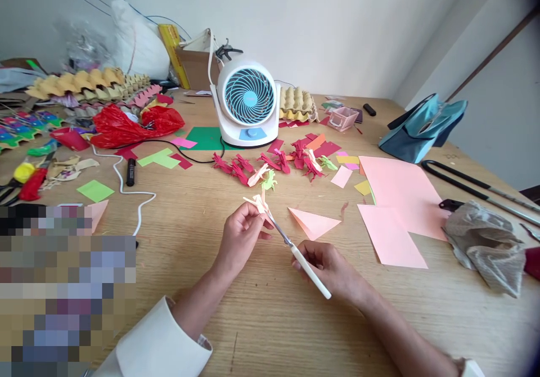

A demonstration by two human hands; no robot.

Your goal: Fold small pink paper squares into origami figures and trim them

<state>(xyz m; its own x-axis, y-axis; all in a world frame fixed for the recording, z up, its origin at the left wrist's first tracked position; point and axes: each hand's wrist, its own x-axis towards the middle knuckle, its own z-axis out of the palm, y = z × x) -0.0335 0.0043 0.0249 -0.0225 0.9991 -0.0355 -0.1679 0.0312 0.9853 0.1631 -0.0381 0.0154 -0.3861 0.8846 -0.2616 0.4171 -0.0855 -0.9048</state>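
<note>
Between the fingertips of my left hand [241,236] is a small folded piece of pale pink paper [260,201] with narrow points sticking out. My right hand [329,267] grips white-handled scissors [310,270], whose metal blades reach up and left to that paper, at my left fingers. Whether the blades are parted cannot be made out. Just beyond lies a light green folded paper figure [269,181], with several red folded paper figures [240,169] behind it. A folded pink paper triangle [314,223] rests on the table, just above my right hand.
A white fan [248,101] stands at the back of the wooden table. Pink paper sheets [392,236] lie right, near a crumpled grey mesh cloth [485,242] and a blue bag [424,126]. Left are a black marker [131,172], a white cord [120,180] and a red plastic bag [122,126].
</note>
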